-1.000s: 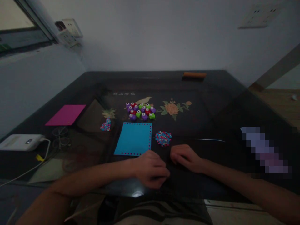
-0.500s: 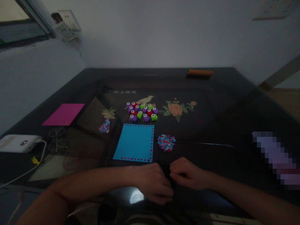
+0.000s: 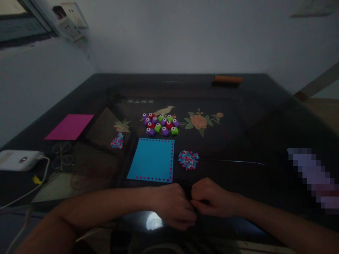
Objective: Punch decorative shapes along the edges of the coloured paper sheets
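Note:
My left hand (image 3: 175,207) is closed, knuckles up, just below the blue card at the table's near side. Facing it, my right hand (image 3: 213,197) is closed too, with thumb and forefinger pinched together close to the left fingers. Anything between the fingers is hidden or too small to name. Behind the hands lies the blue card (image 3: 152,158), with small dark pink dots along its top, right and lower edges. To its right is a round heap of tiny pink, blue and white bits (image 3: 188,160).
Purple, green and red pieces with eye-like spots (image 3: 165,131) cluster behind the card. Left are a smaller heap of bits (image 3: 118,141), a pink sheet (image 3: 69,127), glasses (image 3: 63,160) and a white corded device (image 3: 19,159). An orange-brown roll (image 3: 228,79) lies far back.
My right hand's fingertips have come slightly closer to my left fingers. The whole view has shifted a little; the things on the table lie as before.

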Motion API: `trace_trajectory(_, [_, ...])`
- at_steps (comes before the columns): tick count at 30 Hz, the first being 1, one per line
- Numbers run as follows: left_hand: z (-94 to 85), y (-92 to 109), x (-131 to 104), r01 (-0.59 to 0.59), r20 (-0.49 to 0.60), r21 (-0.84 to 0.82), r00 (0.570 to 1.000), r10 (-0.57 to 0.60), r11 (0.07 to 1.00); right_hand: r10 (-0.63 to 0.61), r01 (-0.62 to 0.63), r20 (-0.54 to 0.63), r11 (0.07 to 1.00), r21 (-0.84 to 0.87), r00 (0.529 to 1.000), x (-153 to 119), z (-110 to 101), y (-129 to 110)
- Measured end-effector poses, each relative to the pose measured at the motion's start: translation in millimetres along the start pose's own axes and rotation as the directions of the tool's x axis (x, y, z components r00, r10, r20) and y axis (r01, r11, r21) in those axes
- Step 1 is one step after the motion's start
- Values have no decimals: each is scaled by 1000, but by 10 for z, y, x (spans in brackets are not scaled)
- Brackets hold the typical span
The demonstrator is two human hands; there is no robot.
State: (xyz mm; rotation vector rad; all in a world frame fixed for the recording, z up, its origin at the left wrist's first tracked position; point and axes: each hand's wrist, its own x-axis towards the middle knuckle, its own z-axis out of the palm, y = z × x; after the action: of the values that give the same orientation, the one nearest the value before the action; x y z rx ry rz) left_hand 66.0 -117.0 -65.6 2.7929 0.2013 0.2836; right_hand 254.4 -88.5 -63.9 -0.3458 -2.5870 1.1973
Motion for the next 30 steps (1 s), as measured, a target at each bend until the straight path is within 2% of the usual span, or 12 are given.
trace_trajectory(23, [24,1,-4,15,9,25,1000,-15,1000,-25,23,-13,994,-109,1000,-9,59,13])
trace_trajectory(30, [22,7,-4,17,19,45,1000,-18,999,-26,28,23,991,-129,999,-4,50,34])
